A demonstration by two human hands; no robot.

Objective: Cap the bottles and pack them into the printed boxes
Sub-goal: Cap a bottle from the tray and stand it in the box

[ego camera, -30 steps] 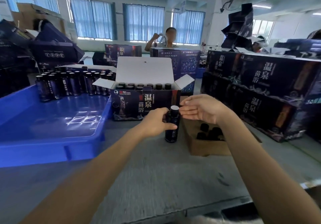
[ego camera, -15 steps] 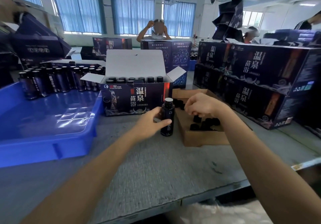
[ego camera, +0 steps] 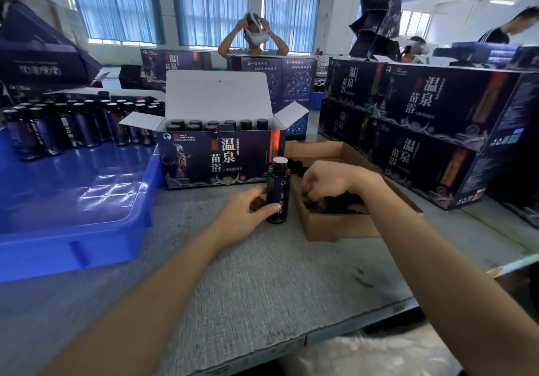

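A dark bottle (ego camera: pixel 280 176) with a pale uncapped top stands upright on the grey table. My left hand (ego camera: pixel 248 212) grips its lower body from the left. My right hand (ego camera: pixel 329 180) is down inside the brown cardboard box (ego camera: pixel 335 228) of black caps (ego camera: pixel 347 200), its fingers curled onto a cap in the pile. Just behind the bottle stands the open printed box (ego camera: pixel 221 160), lid up, with two rows of capped bottles (ego camera: pixel 215 125) inside.
A blue tray (ego camera: pixel 73 200) on the left holds several uncapped bottles (ego camera: pixel 73 125) along its far side. Stacked shut printed boxes (ego camera: pixel 423 119) line the right. A person (ego camera: pixel 256 37) sits opposite behind more boxes. The table's front edge runs close below my arms.
My right hand has left the bottle's top, moved right and dropped into the cardboard box of caps. My left hand has kept hold of the bottle.
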